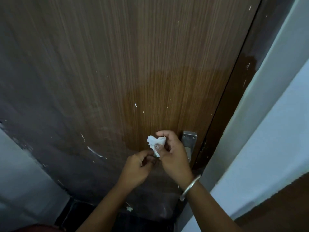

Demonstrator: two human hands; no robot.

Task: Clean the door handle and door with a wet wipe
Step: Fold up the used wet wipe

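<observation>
A brown wood-grain door (137,67) fills the view, with a darker damp-looking patch above the handle. The metal handle plate (189,139) sits near the door's right edge; its lever is hidden behind my right hand. My right hand (173,156) pinches a crumpled white wet wipe (154,141) between thumb and fingers, just left of the plate. My left hand (137,168) is below and to the left, fingers curled, its fingertips at the wipe's lower end.
A dark door frame (234,97) runs along the door's right edge, with a pale blue-white wall (274,123) beyond it. White paint flecks and scratches mark the door. Another pale wall (20,164) stands at lower left.
</observation>
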